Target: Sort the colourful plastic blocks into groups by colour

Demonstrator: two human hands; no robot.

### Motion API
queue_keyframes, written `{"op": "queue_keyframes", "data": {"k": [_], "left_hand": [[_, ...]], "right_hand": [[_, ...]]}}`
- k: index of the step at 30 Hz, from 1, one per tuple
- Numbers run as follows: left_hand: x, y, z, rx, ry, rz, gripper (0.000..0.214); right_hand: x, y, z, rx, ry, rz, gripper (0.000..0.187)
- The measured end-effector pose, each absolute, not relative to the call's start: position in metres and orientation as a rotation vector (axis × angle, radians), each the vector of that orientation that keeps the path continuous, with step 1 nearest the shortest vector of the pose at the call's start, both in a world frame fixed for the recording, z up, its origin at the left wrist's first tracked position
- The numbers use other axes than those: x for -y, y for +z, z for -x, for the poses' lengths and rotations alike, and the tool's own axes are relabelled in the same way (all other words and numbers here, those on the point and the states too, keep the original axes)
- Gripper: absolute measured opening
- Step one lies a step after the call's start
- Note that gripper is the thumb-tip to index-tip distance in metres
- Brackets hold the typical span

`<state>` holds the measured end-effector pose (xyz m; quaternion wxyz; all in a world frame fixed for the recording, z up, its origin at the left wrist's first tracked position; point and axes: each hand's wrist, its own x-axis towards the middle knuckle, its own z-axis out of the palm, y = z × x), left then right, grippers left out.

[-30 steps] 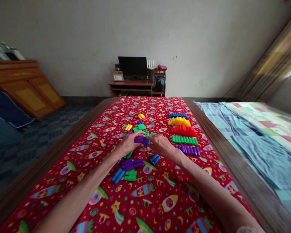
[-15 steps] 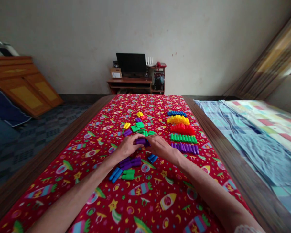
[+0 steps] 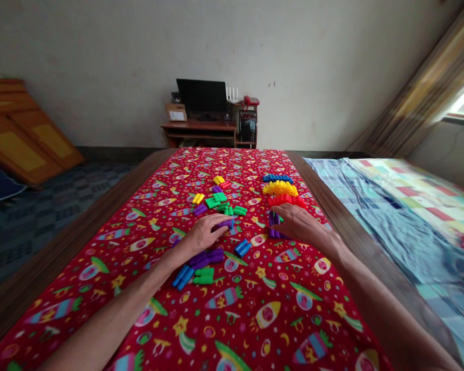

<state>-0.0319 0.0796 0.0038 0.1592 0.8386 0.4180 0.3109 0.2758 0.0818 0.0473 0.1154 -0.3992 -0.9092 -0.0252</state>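
Observation:
My left hand (image 3: 204, 232) is pinched round a purple toy block (image 3: 225, 224), with a bit of blue showing at its right end. Over at the right rows, my right hand (image 3: 299, 224) has its thumb and fingers closed on a purple block (image 3: 274, 222) at the left end of the purple row. That hand hides most of the purple and green rows. Behind it run a red row (image 3: 288, 199), a yellow row (image 3: 280, 188) and a blue row (image 3: 277, 179). A loose blue block (image 3: 243, 248) lies between my hands.
Near my left forearm lie purple blocks (image 3: 209, 257), a blue one (image 3: 183, 277) and a green one (image 3: 203, 276). Beyond the left hand are scattered green (image 3: 216, 200), yellow (image 3: 198, 198) and red (image 3: 225, 185) blocks. A red patterned cloth (image 3: 232, 330) covers the table; a bed (image 3: 402, 232) stands right.
My right hand has moved right, away from my left hand, to the purple row. The left hand still grips a purple block in about the same place. The view has shifted slightly.

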Motion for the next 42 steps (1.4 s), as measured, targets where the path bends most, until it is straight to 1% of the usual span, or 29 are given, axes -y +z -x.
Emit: {"op": "queue_keyframes", "data": {"k": [8, 13, 17, 22, 25, 28, 31, 33, 36, 40, 42], "left_hand": [[-0.077, 0.005, 0.032, -1.211, 0.871, -2.394, 0.032], [-0.078, 0.006, 0.033, -1.202, 0.885, -2.357, 0.030], [-0.072, 0.014, 0.026, -1.261, 0.936, -2.287, 0.037], [-0.039, 0.014, -0.005, -1.195, 0.938, -1.932, 0.053], [-0.014, 0.005, -0.025, -1.127, 0.929, -1.539, 0.053], [-0.002, 0.000, -0.035, -1.066, 0.846, -1.373, 0.052], [-0.010, 0.004, -0.029, -1.035, 0.861, -1.524, 0.047], [-0.024, 0.010, -0.018, -1.047, 0.903, -1.784, 0.042], [-0.048, 0.013, 0.005, -1.164, 0.975, -2.249, 0.035], [-0.074, -0.001, 0.032, -1.358, 0.948, -2.475, 0.037], [-0.081, -0.011, 0.039, -1.399, 0.877, -2.487, 0.038]], "right_hand": [[-0.070, 0.026, -0.280, 2.701, -0.198, 1.304, 0.026], [-0.064, 0.034, -0.278, 2.652, -0.222, 1.320, 0.025], [-0.052, 0.048, -0.263, 2.572, -0.122, 1.253, 0.026], [-0.027, 0.041, -0.223, 2.407, 0.022, 0.980, 0.033], [-0.017, 0.026, -0.205, 2.392, 0.006, 0.960, 0.044], [-0.015, 0.023, -0.201, 2.479, 0.048, 1.045, 0.039], [-0.020, 0.036, -0.215, 2.496, 0.106, 1.019, 0.033], [-0.027, 0.047, -0.234, 2.450, 0.080, 1.026, 0.034], [-0.045, 0.054, -0.269, 2.419, 0.048, 1.192, 0.037], [-0.067, 0.045, -0.313, 2.468, 0.068, 1.422, 0.039], [-0.073, 0.040, -0.326, 2.556, 0.149, 1.475, 0.036]]}}
